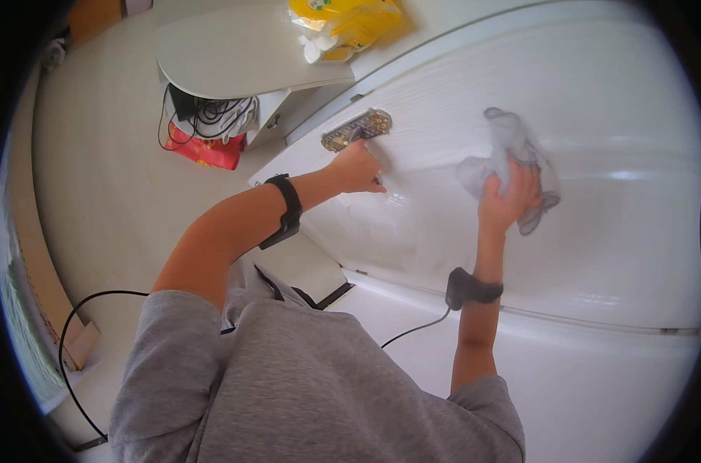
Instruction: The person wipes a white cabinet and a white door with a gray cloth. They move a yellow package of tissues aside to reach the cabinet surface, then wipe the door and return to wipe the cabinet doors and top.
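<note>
A white door (613,224) with a glossy, faintly grained face fills the right side. My left hand (358,167) is closed round its door handle (357,136), whose ornate metal plate shows just beyond my knuckles; the fingers cover most of the lever. Further right, my right hand (511,194) grips a thin grey cloth (508,137) and presses it against the door. Part of the cloth is bunched under the fingers, and loose folds spread above and beside them. Black bands (287,208) circle both forearms.
Left of the door stands a pale cabinet (234,54) with a rounded top, bearing a yellow plastic package (354,27). Black cables (207,112) and a red bag (211,152) sit beneath that top. A black cable (66,339) loops at my left; another hangs from my right forearm band.
</note>
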Tool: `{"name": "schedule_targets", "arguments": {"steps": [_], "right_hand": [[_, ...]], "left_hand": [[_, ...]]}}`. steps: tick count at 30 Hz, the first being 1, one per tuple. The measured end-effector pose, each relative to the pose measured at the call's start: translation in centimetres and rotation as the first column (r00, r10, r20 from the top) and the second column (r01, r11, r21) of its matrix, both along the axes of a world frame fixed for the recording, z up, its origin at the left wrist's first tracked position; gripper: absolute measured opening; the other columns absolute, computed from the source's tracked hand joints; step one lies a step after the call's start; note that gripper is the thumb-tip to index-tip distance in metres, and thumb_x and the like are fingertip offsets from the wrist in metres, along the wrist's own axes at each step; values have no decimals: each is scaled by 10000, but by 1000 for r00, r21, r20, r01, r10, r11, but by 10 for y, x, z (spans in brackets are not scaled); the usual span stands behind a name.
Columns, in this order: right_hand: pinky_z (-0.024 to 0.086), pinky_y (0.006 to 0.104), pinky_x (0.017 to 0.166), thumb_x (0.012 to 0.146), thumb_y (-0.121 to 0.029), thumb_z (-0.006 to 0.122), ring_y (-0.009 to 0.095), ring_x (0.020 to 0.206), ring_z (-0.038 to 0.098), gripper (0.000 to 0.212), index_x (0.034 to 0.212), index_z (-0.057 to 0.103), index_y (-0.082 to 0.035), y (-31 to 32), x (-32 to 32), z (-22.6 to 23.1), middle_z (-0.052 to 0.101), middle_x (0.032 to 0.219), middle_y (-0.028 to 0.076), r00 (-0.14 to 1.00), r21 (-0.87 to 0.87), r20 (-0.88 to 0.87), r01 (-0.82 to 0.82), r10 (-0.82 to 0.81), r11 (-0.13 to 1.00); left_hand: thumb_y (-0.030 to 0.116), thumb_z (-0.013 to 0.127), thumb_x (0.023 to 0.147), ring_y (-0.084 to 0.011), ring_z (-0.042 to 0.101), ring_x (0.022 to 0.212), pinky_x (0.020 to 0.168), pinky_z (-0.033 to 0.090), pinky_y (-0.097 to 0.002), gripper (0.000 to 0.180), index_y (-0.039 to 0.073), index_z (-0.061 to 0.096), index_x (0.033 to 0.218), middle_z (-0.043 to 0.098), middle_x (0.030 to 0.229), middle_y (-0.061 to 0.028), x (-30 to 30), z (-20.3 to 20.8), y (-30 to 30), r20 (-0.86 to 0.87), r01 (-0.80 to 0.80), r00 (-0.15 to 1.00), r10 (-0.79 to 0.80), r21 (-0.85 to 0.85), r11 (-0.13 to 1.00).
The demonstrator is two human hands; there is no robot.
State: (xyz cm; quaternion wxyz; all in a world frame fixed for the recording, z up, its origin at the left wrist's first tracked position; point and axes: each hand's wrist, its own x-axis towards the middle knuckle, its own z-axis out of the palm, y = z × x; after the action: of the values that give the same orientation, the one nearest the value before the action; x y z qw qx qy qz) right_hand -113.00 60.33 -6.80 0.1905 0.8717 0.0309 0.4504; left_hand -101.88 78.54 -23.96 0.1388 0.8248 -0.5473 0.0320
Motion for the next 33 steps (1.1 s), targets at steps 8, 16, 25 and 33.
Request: {"name": "schedule_targets", "arguments": {"steps": [8,16,25,33], "right_hand": [[378,493,733,682,-267,701,374,1181,422,286,873,566,-104,-31,8,-97,466,1215,146,962,24,-271,-18,24,1000],[269,457,1023,842,-232,563,392,1156,405,354,1155,513,-75,-17,25,-200,520,1141,150,723,863,-435,165,536,478],[264,460,1004,816,-136,517,380,1210,355,439,1236,445,-27,-11,-34,-166,430,1284,192,731,692,-508,32,456,721],[309,428,977,775,-3,530,342,1099,462,362,1135,527,-42,117,-78,-133,515,1186,168,828,977,48,-154,558,146]], "left_hand": [[623,500,773,-245,566,648,768,387,-335,576,62,616,706,591,615,-89,1,16,-2,-36,-143,989,143,-10,990],[582,628,667,-274,563,751,806,386,-334,538,47,649,711,630,706,-126,4,25,-9,-81,-349,935,346,-40,936],[436,685,665,-288,573,724,745,402,-374,408,79,624,853,603,717,-106,-52,73,-5,-138,-258,959,249,-51,965],[218,641,696,-256,528,957,887,384,-371,276,81,644,936,575,968,-123,-80,40,84,-9,-14,1000,13,-123,992]]}}
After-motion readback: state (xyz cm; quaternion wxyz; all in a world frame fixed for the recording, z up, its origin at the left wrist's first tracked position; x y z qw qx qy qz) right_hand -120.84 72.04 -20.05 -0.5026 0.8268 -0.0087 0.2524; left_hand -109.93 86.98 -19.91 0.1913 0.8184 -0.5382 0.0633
